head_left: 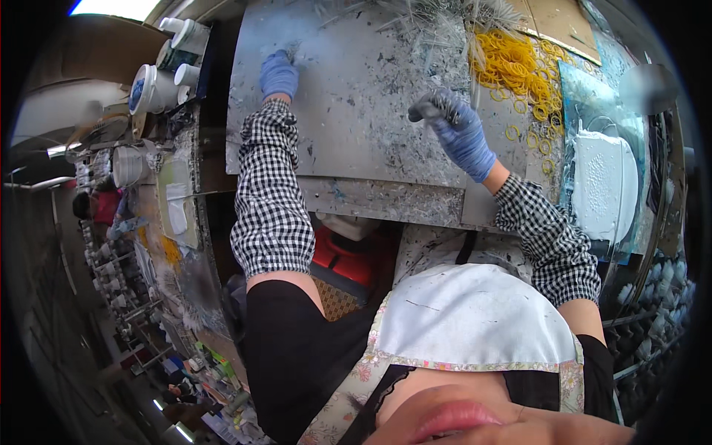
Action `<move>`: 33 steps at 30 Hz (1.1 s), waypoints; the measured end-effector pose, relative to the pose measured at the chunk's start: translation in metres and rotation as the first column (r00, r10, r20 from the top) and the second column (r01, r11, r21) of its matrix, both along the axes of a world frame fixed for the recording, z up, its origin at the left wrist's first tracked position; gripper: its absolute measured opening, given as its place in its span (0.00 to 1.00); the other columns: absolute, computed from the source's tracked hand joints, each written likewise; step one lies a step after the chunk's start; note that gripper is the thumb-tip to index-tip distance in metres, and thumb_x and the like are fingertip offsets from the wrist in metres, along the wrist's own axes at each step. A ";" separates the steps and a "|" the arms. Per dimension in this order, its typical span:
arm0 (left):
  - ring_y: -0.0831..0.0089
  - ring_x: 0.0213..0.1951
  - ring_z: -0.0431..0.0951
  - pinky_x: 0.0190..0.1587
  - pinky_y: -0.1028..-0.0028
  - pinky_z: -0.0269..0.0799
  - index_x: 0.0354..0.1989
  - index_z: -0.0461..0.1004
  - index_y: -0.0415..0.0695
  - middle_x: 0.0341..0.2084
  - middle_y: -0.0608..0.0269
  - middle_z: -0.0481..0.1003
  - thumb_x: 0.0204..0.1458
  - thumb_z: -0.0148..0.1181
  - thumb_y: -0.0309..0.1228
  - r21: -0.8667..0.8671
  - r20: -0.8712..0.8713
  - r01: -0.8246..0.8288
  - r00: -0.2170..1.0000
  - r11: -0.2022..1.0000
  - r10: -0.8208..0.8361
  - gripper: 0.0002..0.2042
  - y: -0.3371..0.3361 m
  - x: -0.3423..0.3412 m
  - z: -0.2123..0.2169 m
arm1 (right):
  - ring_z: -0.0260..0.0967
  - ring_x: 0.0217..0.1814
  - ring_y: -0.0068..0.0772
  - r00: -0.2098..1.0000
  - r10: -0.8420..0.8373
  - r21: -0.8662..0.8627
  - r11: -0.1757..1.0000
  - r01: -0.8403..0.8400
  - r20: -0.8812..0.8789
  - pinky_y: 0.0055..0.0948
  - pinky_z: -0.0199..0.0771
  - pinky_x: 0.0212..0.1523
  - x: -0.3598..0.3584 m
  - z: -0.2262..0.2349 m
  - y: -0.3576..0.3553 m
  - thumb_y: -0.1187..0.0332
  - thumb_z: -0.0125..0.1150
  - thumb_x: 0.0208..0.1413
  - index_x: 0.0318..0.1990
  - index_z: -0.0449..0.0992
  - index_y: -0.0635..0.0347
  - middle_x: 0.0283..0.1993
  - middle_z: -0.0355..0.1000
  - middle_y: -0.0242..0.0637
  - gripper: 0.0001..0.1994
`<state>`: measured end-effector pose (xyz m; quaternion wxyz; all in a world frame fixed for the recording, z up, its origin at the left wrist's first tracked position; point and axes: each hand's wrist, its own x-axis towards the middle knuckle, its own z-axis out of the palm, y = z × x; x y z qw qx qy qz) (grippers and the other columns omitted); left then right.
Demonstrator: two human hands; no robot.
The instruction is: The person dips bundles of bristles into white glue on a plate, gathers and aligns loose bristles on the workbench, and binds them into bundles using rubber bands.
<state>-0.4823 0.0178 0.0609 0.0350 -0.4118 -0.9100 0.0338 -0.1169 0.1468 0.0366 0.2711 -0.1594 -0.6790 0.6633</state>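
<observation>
My left hand (279, 76), in a blue glove, is at the far left of the paint-spattered grey worktop (356, 126). Its fingers are bent together, and a small dark patch shows at the tips; haze blurs what they hold, if anything. Farther right, my right hand (463, 137) is raised over the board, also in a blue glove with fingertips stained dark grey. Its fingers curl closed, and what may be in them is hidden. Beyond it lies a heap of yellow rings (512, 67), with several loose ones scattered closer.
Clear thin strands (423, 18) lie at the far edge. On the right, thick white paste (604, 182) is spread over a bluish sheet (575, 96). White tubs (154, 89) stand at the left. A red object (345, 256) is under the table. Another person (107, 206) is far left.
</observation>
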 end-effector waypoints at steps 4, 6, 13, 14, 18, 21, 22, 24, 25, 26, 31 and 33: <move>0.51 0.44 0.78 0.47 0.60 0.74 0.48 0.72 0.39 0.39 0.46 0.77 0.52 0.63 0.33 0.274 0.263 -0.085 0.965 0.958 0.010 0.17 0.002 0.005 -0.025 | 0.74 0.42 0.26 0.981 -0.012 0.302 0.952 -0.048 0.192 0.27 0.73 0.47 0.003 -0.022 -0.004 0.64 0.60 0.64 0.46 0.75 0.60 0.39 0.77 0.35 0.10; 0.67 0.43 0.78 0.49 0.67 0.76 0.51 0.71 0.42 0.39 0.60 0.76 0.58 0.58 0.27 0.497 0.664 -0.194 0.713 0.846 -0.227 0.13 -0.006 0.042 -0.020 | 0.72 0.43 0.25 0.987 0.067 -0.395 0.919 -0.003 0.149 0.28 0.73 0.47 -0.010 0.026 0.001 0.67 0.61 0.63 0.48 0.74 0.60 0.41 0.76 0.36 0.10; 0.70 0.52 0.74 0.56 0.71 0.72 0.55 0.67 0.45 0.49 0.59 0.74 0.57 0.66 0.39 0.706 0.655 -0.523 0.227 0.477 -0.721 0.22 0.054 0.248 0.000 | 0.74 0.48 0.44 0.970 -0.080 0.377 0.926 -0.013 0.230 0.32 0.75 0.53 -0.030 -0.007 0.004 0.73 0.65 0.52 0.58 0.66 0.66 0.47 0.74 0.49 0.25; 0.69 0.54 0.74 0.57 0.70 0.72 0.56 0.66 0.45 0.52 0.57 0.74 0.57 0.66 0.39 0.756 0.623 -0.487 0.329 0.438 -0.709 0.23 0.057 0.249 -0.003 | 0.73 0.47 0.44 0.987 -0.080 0.410 0.912 0.016 0.138 0.32 0.74 0.53 -0.031 0.004 0.003 0.74 0.66 0.50 0.57 0.66 0.65 0.46 0.74 0.47 0.26; 0.74 0.47 0.76 0.55 0.75 0.72 0.57 0.67 0.43 0.51 0.57 0.75 0.58 0.64 0.34 0.720 0.676 -0.443 0.273 0.534 -0.685 0.21 0.058 0.250 -0.001 | 0.74 0.48 0.47 0.994 -0.009 0.425 0.904 -0.039 0.110 0.38 0.74 0.54 -0.021 0.008 0.014 0.69 0.70 0.45 0.57 0.66 0.64 0.46 0.75 0.47 0.30; 0.74 0.38 0.78 0.48 0.76 0.74 0.45 0.75 0.39 0.37 0.61 0.80 0.63 0.57 0.36 0.774 0.633 -0.384 0.490 0.504 -0.599 0.12 0.045 0.245 -0.011 | 0.63 0.65 0.50 0.784 0.191 0.388 0.785 -0.483 0.591 0.39 0.65 0.65 -0.020 0.052 0.016 0.74 0.69 0.47 0.68 0.55 0.61 0.63 0.64 0.50 0.40; 0.74 0.38 0.78 0.48 0.76 0.74 0.45 0.75 0.39 0.37 0.61 0.80 0.63 0.57 0.36 0.777 0.629 -0.379 0.487 0.502 -0.606 0.12 0.043 0.241 -0.011 | 0.63 0.65 0.50 0.787 0.182 0.394 0.786 -0.477 0.590 0.39 0.65 0.65 -0.014 0.047 0.020 0.74 0.69 0.47 0.68 0.55 0.61 0.63 0.64 0.50 0.40; 0.72 0.36 0.79 0.44 0.75 0.74 0.44 0.73 0.39 0.35 0.61 0.79 0.64 0.56 0.36 0.759 0.634 -0.365 0.605 0.540 -0.482 0.11 0.036 0.230 -0.006 | 0.63 0.64 0.56 0.865 0.119 0.594 0.681 -0.429 0.488 0.43 0.66 0.64 0.001 0.042 0.034 0.69 0.68 0.50 0.69 0.55 0.59 0.62 0.65 0.53 0.39; 0.71 0.36 0.78 0.41 0.71 0.74 0.43 0.72 0.41 0.33 0.63 0.77 0.63 0.57 0.35 0.775 0.628 -0.375 0.550 0.509 -0.550 0.10 0.034 0.232 -0.002 | 0.64 0.63 0.54 0.873 -0.014 0.628 0.700 -0.339 0.487 0.44 0.65 0.64 0.005 0.047 0.038 0.68 0.65 0.53 0.68 0.60 0.57 0.61 0.66 0.50 0.34; 0.71 0.36 0.78 0.41 0.71 0.74 0.43 0.72 0.41 0.33 0.63 0.77 0.63 0.57 0.35 0.778 0.624 -0.373 0.552 0.506 -0.553 0.10 0.031 0.240 0.000 | 0.64 0.63 0.54 0.875 -0.016 0.632 0.698 -0.338 0.485 0.44 0.65 0.64 0.008 0.055 0.044 0.68 0.65 0.53 0.68 0.60 0.57 0.61 0.66 0.50 0.34; 0.64 0.59 0.68 0.64 0.61 0.60 0.62 0.62 0.43 0.54 0.55 0.68 0.57 0.62 0.40 0.827 0.269 0.075 0.817 0.557 -0.510 0.27 0.036 0.275 -0.052 | 0.70 0.57 0.43 0.997 0.034 0.904 0.420 -0.077 0.069 0.40 0.70 0.60 -0.028 0.123 0.014 0.60 0.57 0.60 0.62 0.69 0.50 0.58 0.71 0.39 0.23; 0.63 0.61 0.66 0.64 0.62 0.60 0.65 0.59 0.44 0.58 0.54 0.66 0.57 0.61 0.39 0.820 0.339 0.071 0.741 0.569 -0.580 0.29 0.013 0.272 -0.052 | 0.71 0.57 0.41 0.926 0.052 0.816 0.456 -0.354 0.373 0.40 0.70 0.58 -0.034 0.078 0.010 0.58 0.56 0.61 0.61 0.70 0.48 0.56 0.72 0.37 0.21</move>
